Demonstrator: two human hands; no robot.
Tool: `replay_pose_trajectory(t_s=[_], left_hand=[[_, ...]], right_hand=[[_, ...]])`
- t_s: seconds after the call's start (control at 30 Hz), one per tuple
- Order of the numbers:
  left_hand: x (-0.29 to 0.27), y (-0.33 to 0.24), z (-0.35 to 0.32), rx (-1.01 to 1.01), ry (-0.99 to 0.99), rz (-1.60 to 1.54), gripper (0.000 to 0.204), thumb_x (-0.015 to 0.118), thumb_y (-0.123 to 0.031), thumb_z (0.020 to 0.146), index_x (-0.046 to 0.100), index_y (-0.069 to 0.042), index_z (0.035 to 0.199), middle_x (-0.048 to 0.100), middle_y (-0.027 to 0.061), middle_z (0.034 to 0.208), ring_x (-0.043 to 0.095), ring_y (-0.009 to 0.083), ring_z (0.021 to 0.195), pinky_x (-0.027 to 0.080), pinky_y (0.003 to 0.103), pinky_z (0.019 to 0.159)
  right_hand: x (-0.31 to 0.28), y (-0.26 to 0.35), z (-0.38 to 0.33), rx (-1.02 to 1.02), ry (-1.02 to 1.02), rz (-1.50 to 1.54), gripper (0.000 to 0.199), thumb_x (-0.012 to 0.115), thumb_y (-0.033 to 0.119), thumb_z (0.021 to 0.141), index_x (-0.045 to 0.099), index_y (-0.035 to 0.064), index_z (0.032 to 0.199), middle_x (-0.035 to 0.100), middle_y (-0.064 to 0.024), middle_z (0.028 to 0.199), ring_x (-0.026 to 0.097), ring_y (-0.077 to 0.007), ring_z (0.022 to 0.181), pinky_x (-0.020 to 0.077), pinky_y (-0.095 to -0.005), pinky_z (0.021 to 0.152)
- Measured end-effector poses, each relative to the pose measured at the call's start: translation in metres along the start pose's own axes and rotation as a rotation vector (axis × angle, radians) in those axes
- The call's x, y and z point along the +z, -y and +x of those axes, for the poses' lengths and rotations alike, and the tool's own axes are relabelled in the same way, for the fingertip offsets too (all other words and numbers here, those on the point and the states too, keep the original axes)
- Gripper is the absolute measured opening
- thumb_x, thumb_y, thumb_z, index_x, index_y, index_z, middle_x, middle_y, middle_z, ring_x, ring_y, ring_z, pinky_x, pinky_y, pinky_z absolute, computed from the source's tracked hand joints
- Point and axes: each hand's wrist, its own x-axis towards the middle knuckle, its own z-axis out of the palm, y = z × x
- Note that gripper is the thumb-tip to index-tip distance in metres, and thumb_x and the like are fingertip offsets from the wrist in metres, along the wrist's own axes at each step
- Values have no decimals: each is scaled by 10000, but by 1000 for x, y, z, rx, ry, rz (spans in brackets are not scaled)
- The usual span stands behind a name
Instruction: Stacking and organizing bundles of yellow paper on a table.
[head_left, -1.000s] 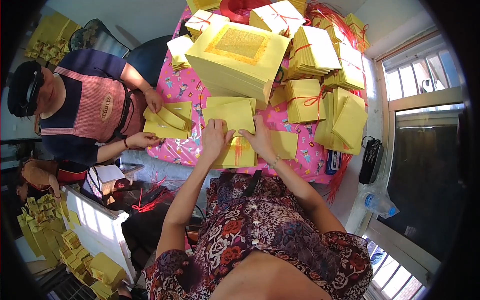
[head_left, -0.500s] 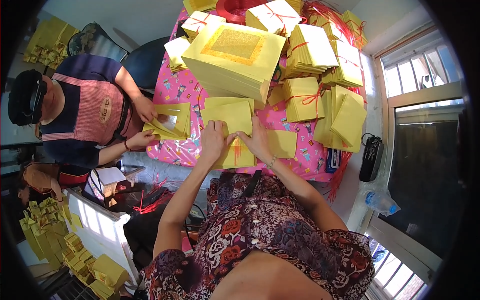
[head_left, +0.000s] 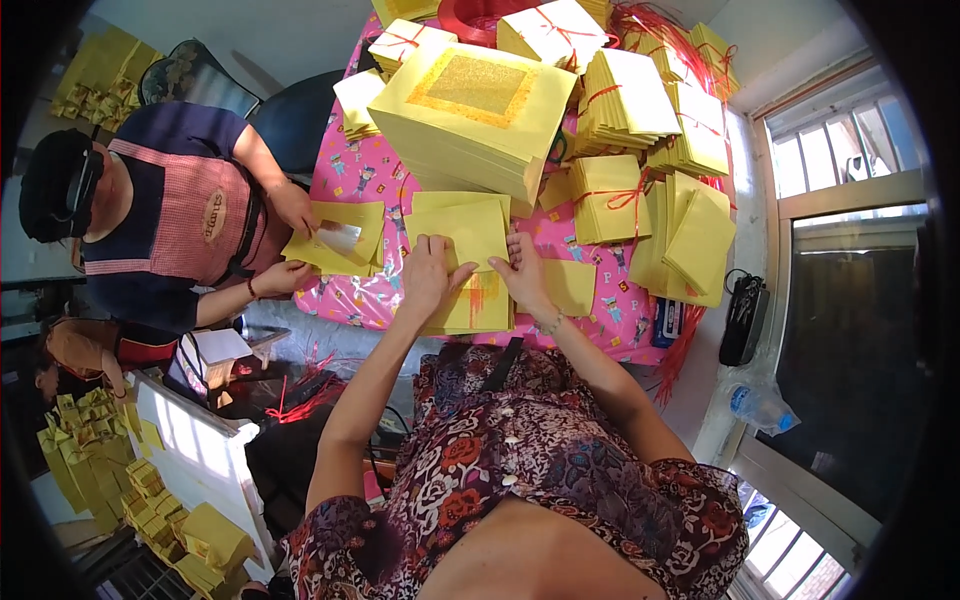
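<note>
In front of me I hold a plain yellow paper sheet, its lower edge raised over a stack of yellow papers with an orange-red print. My left hand grips the sheet's lower left, fingers on top, thumb along the lower edge. At its lower right corner my right hand pinches the paper between thumb and curled fingers. Both thumbs are apart. Another yellow paper lies flat under and beside my right wrist. Just beyond stands a tall stack of yellow paper with a gold-patterned panel on top.
Bundles of yellow paper tied with red string crowd the right and back of the pink patterned tablecloth. On the left, a co-worker's hands handle a yellow paper. A plastic bottle and a black case rest by the window.
My thumbs have moved apart along the sheet's lower edge, and my right hand has shifted slightly right. The co-worker's yellow paper has opened flatter.
</note>
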Motion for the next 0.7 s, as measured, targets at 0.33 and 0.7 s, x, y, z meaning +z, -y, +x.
replay_pose_trajectory(t_s=[0.33,0.7], left_hand=[[1,1,1,-10,-13,-9,569,789,-463,747,551,-49,1056,550,138,948,609,332,807,506,430,646],[1,0,-1,-19,-16,-33,549,794,-432,753,552,-58,1074,541,149,957,605,347,811,500,439,664]], right_hand=[[-6,21,-8,-202,-92,-254,368,765,82,779,532,36,1061,578,-77,858,569,-222,808,481,-348,727],[-9,32,-3,-494,107,-568,242,770,208,766,638,93,933,585,-52,907,546,-277,914,463,-391,811]])
